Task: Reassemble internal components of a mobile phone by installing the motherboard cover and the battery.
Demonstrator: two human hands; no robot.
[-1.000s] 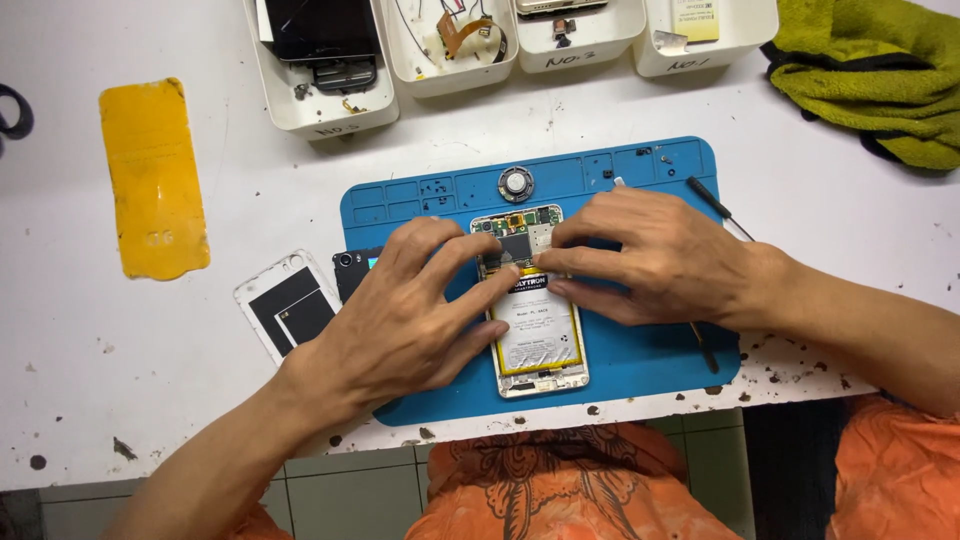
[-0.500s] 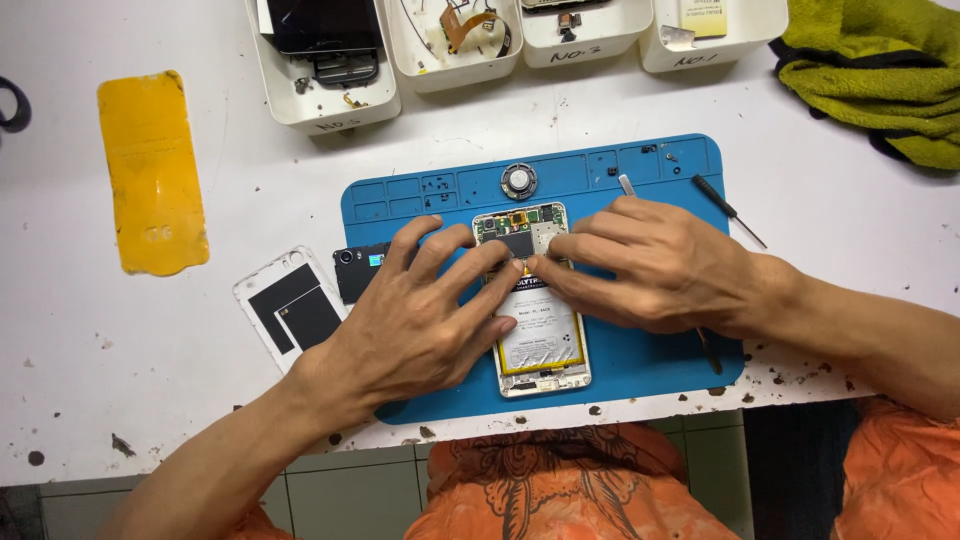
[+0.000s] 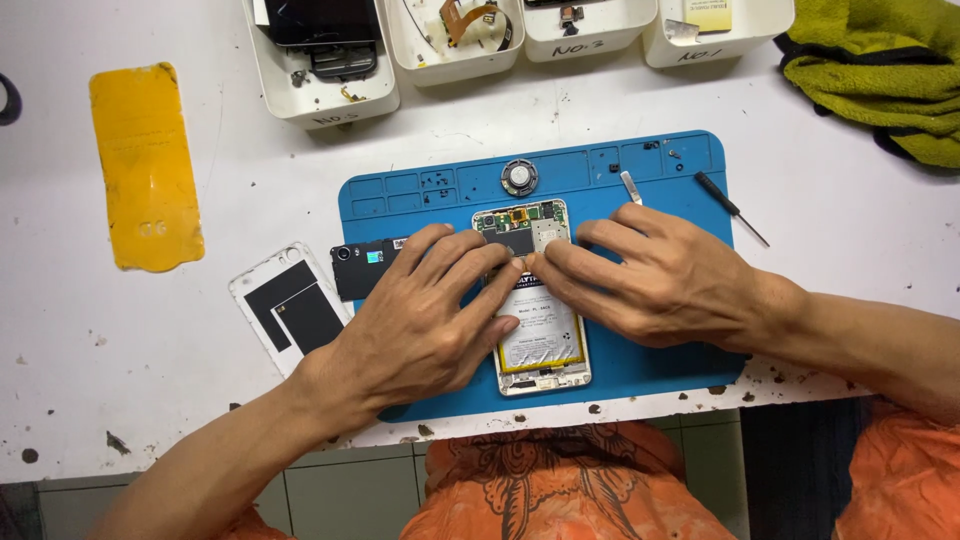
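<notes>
Blue mat (image 3: 640,170) | both hands (image 3: 420,320) pinching opened phone (image 3: 535,340) | fingertips unmoved since earlier

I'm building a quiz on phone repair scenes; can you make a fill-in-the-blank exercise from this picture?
1. The opened phone lies on a ____ work mat.
2. Both hands, left hand and right hand, press on the ____.
3. The cloth at the table's far right corner is ____.

Missing words: blue; phone; green

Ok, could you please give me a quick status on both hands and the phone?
Left hand and right hand both down on opened phone, fingertips meeting mid-board. Phone flat on blue mat. Tweezers, screwdriver lie apart, nothing obstructing.
</notes>
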